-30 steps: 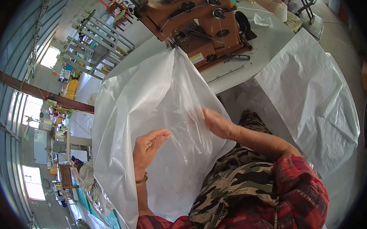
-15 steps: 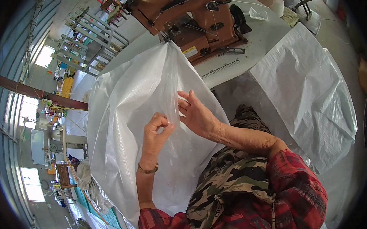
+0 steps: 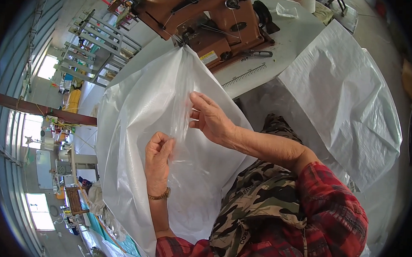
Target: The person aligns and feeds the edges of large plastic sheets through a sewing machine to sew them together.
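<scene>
A large white woven plastic sheet (image 3: 142,112) hangs in folds from the needle area of a brown sewing machine (image 3: 219,28). Down its middle runs a strip of clear plastic film (image 3: 182,93), gathered to a point under the machine. My left hand (image 3: 157,161) is closed at the film's lower left, thumb pressed to the curled fingers with the film's edge between them. Higher up and to the right, my right hand (image 3: 213,119) has its thumb and fingers apart; the fingertips are at the film's right side.
Another white woven sheet (image 3: 340,102) drapes over the table's right side. Dark-handled snips (image 3: 257,53) lie beside a printed scale (image 3: 245,75) on the tabletop (image 3: 288,40). A grey metal rack (image 3: 104,46) stands beyond on the left. Camouflage cloth (image 3: 263,190) covers my lap.
Both my hands have shifted left, the left one also downward. The clear film has moved left with them. The machine and sheets appear slightly shifted in view.
</scene>
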The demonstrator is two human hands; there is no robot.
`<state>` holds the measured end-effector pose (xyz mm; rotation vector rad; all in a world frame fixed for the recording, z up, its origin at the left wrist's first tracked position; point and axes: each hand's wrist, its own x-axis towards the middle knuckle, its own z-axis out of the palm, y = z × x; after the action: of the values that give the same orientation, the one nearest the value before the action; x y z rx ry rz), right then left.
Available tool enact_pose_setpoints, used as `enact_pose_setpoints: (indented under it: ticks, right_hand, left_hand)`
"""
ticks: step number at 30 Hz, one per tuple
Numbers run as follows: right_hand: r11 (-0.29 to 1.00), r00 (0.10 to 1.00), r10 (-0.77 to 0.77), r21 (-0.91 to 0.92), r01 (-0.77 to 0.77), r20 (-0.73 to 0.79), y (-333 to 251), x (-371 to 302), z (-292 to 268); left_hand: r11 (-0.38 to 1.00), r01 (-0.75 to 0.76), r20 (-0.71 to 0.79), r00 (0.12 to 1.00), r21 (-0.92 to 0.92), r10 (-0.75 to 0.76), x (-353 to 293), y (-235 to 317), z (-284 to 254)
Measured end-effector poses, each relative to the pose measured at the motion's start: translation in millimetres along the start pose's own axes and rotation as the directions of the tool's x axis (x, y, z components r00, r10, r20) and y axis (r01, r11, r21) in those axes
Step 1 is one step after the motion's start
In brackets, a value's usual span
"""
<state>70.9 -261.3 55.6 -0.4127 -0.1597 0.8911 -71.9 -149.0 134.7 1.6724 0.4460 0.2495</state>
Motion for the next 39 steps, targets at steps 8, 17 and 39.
enact_pose_setpoints:
  ticks: [8, 17, 39]
  right_hand:
    - [0.967, 0.991, 0.135, -0.219, -0.128, 0.019, 1.5, -6.8, -4.3]
    - [0.989, 0.981, 0.076, -0.137, -0.052, 0.181, 1.8, -37.2, -34.3]
    - [0.612, 0.989, -0.144, -0.788, 0.069, -0.025, -26.7, -95.5, -126.1]
  left_hand:
    - [0.993, -0.02, -0.065, 0.998, 0.12, 0.028, -12.0, -4.6, -3.4]
    - [0.657, -0.051, -0.057, 0.988, 0.752, 0.143, -0.9, -34.8, -17.4]
    - [0.066, -0.26, 0.239, 0.945, 0.963, 0.224, 9.8, -61.1, -24.3]
